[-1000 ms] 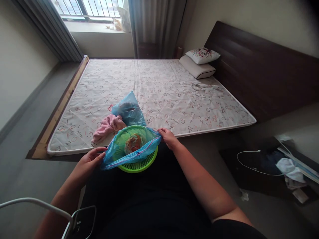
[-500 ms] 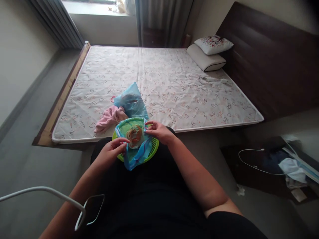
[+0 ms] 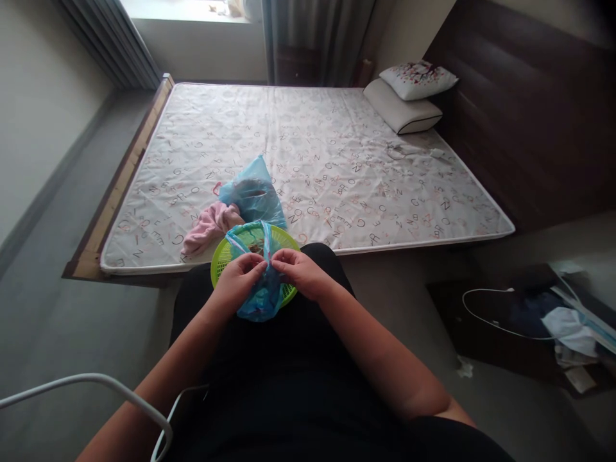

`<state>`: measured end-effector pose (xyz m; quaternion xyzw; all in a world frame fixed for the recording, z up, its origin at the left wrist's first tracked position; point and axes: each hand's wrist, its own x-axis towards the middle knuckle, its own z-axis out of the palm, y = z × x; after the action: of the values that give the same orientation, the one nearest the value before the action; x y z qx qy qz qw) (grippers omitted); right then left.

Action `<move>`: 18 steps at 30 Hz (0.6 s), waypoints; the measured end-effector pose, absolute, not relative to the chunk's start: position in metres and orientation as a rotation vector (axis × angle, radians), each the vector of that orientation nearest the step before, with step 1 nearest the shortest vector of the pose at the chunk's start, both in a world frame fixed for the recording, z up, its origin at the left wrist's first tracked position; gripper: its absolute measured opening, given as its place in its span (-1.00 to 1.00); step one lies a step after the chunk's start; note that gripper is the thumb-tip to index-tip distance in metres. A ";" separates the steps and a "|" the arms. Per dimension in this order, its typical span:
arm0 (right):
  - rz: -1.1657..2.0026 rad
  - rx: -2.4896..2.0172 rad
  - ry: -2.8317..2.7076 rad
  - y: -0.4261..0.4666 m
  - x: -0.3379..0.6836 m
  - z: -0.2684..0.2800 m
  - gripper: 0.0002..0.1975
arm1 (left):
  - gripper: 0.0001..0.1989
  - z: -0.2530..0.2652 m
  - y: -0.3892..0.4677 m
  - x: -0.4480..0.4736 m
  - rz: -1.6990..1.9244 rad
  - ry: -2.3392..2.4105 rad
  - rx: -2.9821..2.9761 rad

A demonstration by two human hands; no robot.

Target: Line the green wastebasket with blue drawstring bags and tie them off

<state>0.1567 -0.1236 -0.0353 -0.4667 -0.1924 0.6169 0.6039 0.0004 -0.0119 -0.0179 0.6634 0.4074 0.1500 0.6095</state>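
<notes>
Your left hand (image 3: 237,278) and right hand (image 3: 303,272) both pinch the blue bag (image 3: 260,304), which lies partly in the green basket (image 3: 219,262) at your lap (image 3: 192,303). A light, even grip near its edge should spare the thin plastic from tearing.

Bedroom, grey floor (image 3: 43,321), pale wall (image 3: 24,83) left. Letter-print mattress (image 3: 317,141); wooden bed frame (image 3: 126,170) showing along its left edge, dark headboard (image 3: 529,122) along right edge. Beyond far edge: grey curtains (image 3: 322,29), bright daylight on pale windowsill (image 3: 178,10) between them.
</notes>
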 end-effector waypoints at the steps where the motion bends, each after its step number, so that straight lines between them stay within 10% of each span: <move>1: 1.424 -1.083 -0.438 -0.124 0.156 -0.035 -0.51 | -0.47 -0.019 -0.012 0.000 0.344 0.939 1.522; 18: 1.407 -0.992 -0.357 -0.125 0.157 -0.037 -0.40 | -0.60 -0.032 -0.014 -0.003 0.316 0.788 1.552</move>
<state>0.1571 -0.1246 -0.0366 -0.4344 -0.1564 0.6165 0.6378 -0.0035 -0.0140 -0.0316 0.6786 0.3445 0.1381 0.6338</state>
